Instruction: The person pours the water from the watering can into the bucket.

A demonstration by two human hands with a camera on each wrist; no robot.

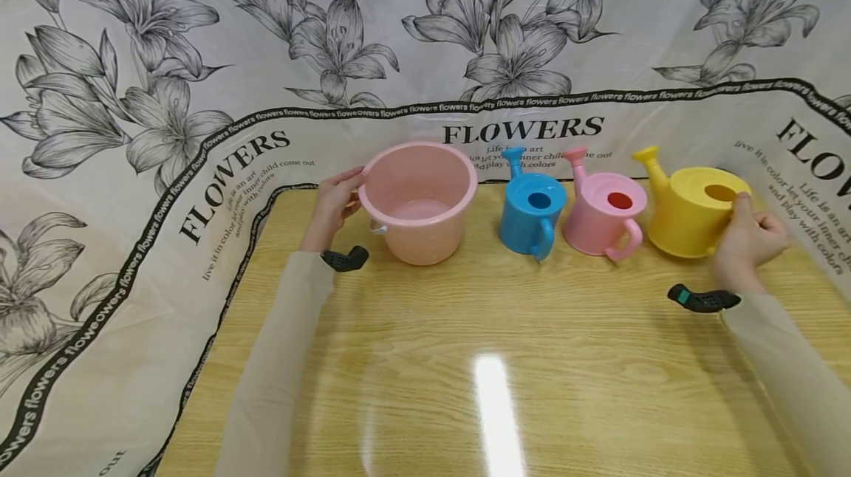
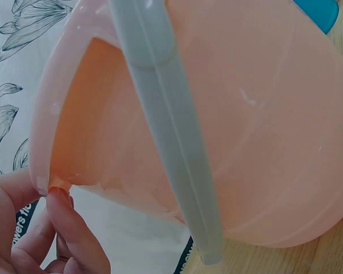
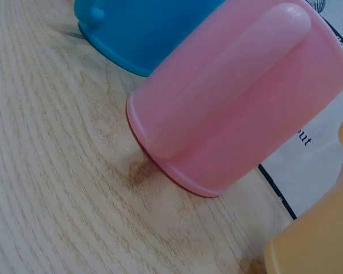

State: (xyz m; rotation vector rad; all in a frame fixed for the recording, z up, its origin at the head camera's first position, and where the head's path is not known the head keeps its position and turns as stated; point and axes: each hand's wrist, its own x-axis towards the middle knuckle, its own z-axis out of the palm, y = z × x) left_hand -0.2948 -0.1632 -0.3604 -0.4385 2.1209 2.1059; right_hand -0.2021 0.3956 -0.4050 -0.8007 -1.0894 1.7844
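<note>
Two hands are on the job, and we start at the left hand [image 1: 332, 204]: its fingers curl round the rim of the pink bucket [image 1: 419, 200], thumb and fingertips [image 2: 66, 228] pinching the lip, near the table's [image 1: 465, 388] far left corner. The bucket's grey handle [image 2: 166, 131] hangs down its side. Over to the right hand [image 1: 747, 241]: it's wrapped round the handle side of the yellow watering can [image 1: 694, 211], thumb on top by the opening, fingers curled behind, at the far right edge. Both pieces stand flat on the table, so we judge this early going: gripped, nothing lifted or tipped, and the pouring work all left to do. The bucket looks to hold a little water. Let's count: one bucket, three watering cans along the far edge, namely blue [image 1: 532, 211], pink [image 1: 603, 213], yellow, spouts pointing away. Behind us all, a flower-printed sheet [image 1: 133, 130].
</note>
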